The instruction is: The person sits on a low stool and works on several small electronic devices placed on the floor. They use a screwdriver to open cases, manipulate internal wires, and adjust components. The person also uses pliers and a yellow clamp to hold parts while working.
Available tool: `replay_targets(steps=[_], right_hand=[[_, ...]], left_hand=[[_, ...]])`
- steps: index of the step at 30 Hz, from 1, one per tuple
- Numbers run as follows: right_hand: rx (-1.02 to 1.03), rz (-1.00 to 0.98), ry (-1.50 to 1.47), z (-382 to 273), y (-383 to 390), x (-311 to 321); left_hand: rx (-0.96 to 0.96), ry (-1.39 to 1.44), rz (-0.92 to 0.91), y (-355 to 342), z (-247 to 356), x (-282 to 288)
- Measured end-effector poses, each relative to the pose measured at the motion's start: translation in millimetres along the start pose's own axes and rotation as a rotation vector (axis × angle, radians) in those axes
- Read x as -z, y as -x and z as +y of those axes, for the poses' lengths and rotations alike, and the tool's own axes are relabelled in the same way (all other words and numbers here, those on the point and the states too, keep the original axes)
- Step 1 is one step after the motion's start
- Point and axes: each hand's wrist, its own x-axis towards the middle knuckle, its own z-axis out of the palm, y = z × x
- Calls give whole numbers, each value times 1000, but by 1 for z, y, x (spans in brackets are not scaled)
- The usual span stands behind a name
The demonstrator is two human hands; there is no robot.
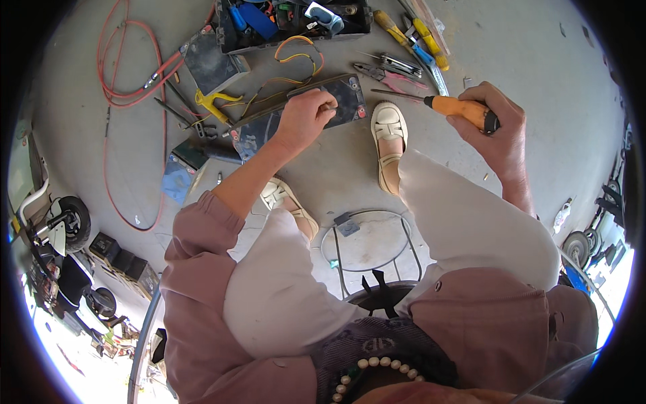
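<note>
My right hand (496, 128) grips an orange-handled screwdriver (464, 110) with a black end cap. Its thin metal shaft points left, over the floor near the pliers. My left hand (306, 120) is curled closed above a long black battery (256, 133) lying on the floor, which has a red terminal at each end. Whatever the left fingers pinch, if anything, is too small or hidden to make out. Yellow and red wires (274, 81) loop behind the battery. Pliers with pink handles (393, 75) lie right of it.
A black toolbox (293, 42) full of tools stands at the back. Another dark battery (214, 64), a yellow clamp (214, 104) and a coiled red hose (161, 74) lie left. Yellow-handled tools (431, 44) and a folding multi-key set (402, 65) lie at the back right. My shoes flank the working area.
</note>
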Motion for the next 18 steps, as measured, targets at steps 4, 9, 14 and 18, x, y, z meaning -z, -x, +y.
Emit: replay_targets(steps=[4, 9, 14, 18], right_hand=[[149, -11, -11, 1, 2, -11], [210, -67, -97, -9, 6, -15], [255, -122, -142, -12, 3, -14], [303, -127, -114, -6, 0, -14]], left_hand=[[-3, -9, 16, 3, -8, -2], [-18, 55, -28, 1, 1, -26], [-119, -141, -98, -15, 9, -43], [-154, -321, -152, -25, 4, -47]])
